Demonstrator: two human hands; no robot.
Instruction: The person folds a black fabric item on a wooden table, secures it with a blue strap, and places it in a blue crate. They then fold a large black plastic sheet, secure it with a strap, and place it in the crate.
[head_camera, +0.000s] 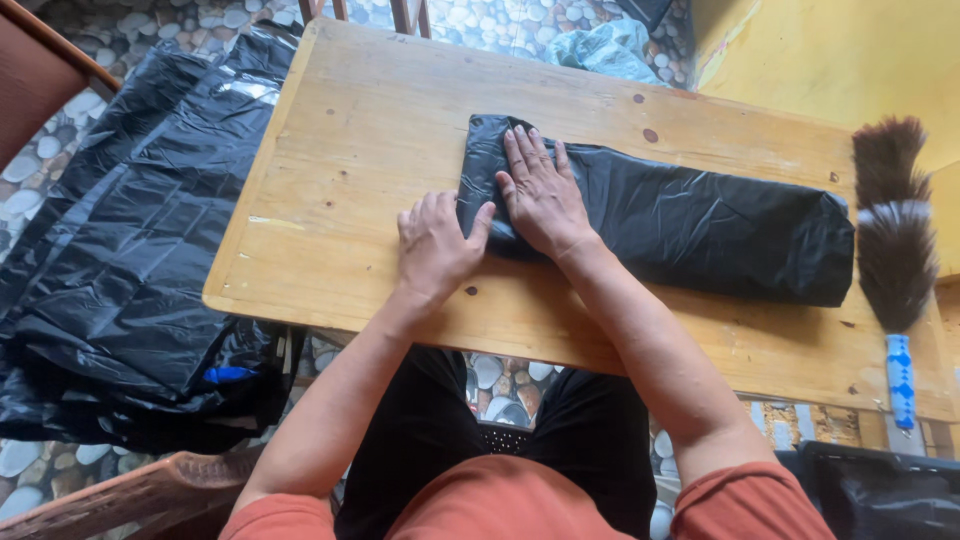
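Head view, 1 picture.

Item 1: folded black plastic bag (680, 225), a long flat bundle lying across the far right part of the wooden table (350, 160), its left end under the hands.

Item 2: right hand (541, 195), flat, fingers spread, palm pressing down on the bag's left end; grasping nothing.

Item 3: left hand (435, 243), just left of the right hand, resting on the tabletop with the thumb touching the bag's left edge; fingers loose, not clenched.

Item 4: heap of black plastic sheets (130, 250), on the pebble floor left of the table.

Item 5: brush (893, 240), dark bristles, blue and white handle, at the table's right edge, just beside the bag's right end.
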